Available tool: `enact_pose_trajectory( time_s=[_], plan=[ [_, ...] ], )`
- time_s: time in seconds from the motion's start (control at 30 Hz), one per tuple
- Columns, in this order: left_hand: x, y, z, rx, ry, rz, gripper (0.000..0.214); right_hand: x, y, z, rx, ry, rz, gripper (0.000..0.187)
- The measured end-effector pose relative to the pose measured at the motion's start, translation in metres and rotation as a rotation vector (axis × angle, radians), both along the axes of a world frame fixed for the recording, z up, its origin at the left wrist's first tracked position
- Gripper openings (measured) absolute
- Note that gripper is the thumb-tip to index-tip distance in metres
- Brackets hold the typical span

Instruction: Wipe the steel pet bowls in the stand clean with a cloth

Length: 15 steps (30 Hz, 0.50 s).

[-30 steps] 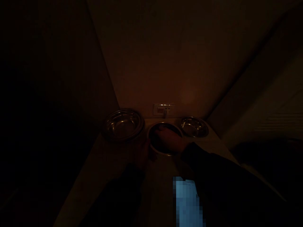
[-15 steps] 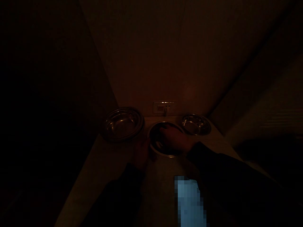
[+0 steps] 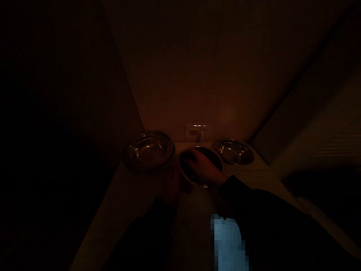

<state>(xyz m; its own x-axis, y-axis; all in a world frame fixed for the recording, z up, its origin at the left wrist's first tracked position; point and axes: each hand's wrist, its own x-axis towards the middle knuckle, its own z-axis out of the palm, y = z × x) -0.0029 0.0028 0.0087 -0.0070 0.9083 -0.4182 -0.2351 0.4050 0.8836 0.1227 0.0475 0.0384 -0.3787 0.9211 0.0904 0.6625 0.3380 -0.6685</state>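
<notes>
Bowl with your right hand inside sits on the table between the big bowl and small bowl. Your left hand's by its rim; honestly too dark to tell if any fingers are clamped or apart. Shove sideways unbraced and it might skid.

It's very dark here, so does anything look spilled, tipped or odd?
The glowing pale-blue rectangular patch at the bottom: it looks pixelated, unlike its surroundings. The shiny round metal bowl at left, the smaller shiny bowl at right and the metal-rimmed round bowl under the right hand look upright. It's too dark to rule out spills.
</notes>
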Motion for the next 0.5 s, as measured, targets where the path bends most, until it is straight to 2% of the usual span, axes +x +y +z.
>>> enact_pose_trajectory(
  time_s=[0.1, 0.3, 0.4, 0.5],
  plan=[
    [-0.002, -0.001, 0.002, -0.021, -0.054, 0.001, 0.06, -0.008, 0.002, -0.001, 0.01, 0.036, -0.026, 0.029],
    [-0.004, -0.002, 0.01, -0.031, -0.12, -0.002, 0.068, -0.01, -0.004, 0.007, -0.034, 0.035, 0.082, 0.023],
    [-0.003, -0.003, 0.012, -0.092, -0.133, 0.005, 0.066, -0.013, 0.002, 0.007, -0.039, 0.029, -0.011, 0.025],
    [-0.003, -0.004, 0.012, -0.099, -0.176, -0.032, 0.068, -0.018, 0.007, 0.009, -0.04, 0.013, -0.104, 0.035]
  ],
)
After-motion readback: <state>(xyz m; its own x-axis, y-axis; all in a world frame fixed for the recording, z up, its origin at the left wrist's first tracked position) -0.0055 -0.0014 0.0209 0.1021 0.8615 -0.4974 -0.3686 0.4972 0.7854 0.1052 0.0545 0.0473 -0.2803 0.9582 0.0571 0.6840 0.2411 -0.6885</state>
